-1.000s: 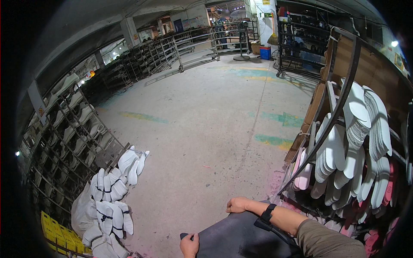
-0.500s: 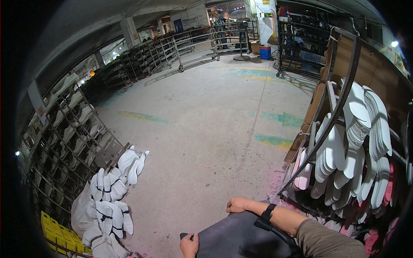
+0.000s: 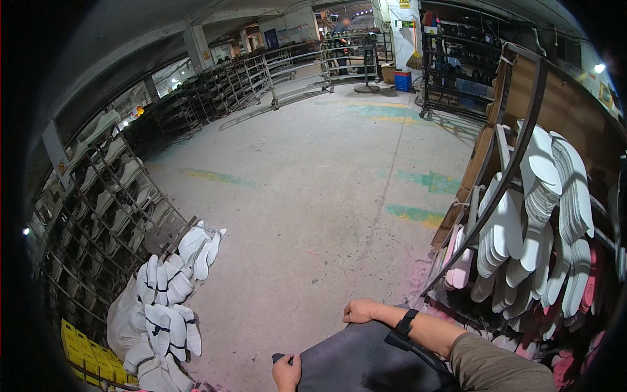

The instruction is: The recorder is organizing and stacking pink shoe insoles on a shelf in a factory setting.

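A dark grey cloth (image 3: 343,359), apron-like, spreads in front of me at the lower edge. My left hand (image 3: 287,372) is closed on its left corner, the thumb lying on top and a dark tip sticking out beside it. Farther forward, my right hand (image 3: 359,311) is closed at the far edge of the same cloth, its fingers curled down. What those fingers hold, if anything, is hidden. A black strap (image 3: 407,321) circles my right wrist, and an olive sleeve (image 3: 496,366) covers the upper part of that arm.
To the right, a metal rack (image 3: 532,117) bears stacks of white insoles (image 3: 503,225) and some pink ones. White tied bundles (image 3: 171,326) lie at left near a yellow crate (image 3: 91,349) and a shoe rack (image 3: 108,189). Far off, a person (image 3: 341,46) stands behind rail carts (image 3: 294,75).
My hands and the cloth hold their places. The distant person has shifted posture slightly behind the carts.
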Motion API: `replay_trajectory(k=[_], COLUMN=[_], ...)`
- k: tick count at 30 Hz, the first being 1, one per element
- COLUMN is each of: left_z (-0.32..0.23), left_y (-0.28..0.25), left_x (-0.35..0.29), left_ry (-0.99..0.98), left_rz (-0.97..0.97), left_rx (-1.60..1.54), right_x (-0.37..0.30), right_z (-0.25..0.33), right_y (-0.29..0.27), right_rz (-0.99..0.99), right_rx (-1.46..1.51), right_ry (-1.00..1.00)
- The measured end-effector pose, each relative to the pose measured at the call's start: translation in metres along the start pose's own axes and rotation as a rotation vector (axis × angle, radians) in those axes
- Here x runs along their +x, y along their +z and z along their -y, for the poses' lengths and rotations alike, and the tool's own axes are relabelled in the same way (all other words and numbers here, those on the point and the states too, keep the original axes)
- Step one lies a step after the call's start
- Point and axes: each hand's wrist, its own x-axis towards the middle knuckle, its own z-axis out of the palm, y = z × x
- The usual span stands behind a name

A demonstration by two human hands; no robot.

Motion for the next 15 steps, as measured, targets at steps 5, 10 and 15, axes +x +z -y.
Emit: replay_trajectory(k=[5,10,15], left_z=[0.013,0.003,0.001], left_y=[0.005,0.0,-0.002], left_x=[0.004,-0.001,0.0], left_ry=[0.013,0.011,0.003], left_rz=[-0.021,-0.011,-0.002], left_rx=[0.01,0.018,0.016], right_x=[-0.001,-0.001,0.003], right_z=[0.005,0.004,0.0], right_y=[-0.002,-0.002,0.002], right_rz=[0.007,0.009,0.001], right_rx=[-0.007,-0.003,-0.002], right_ry=[0.0,0.003,0.011])
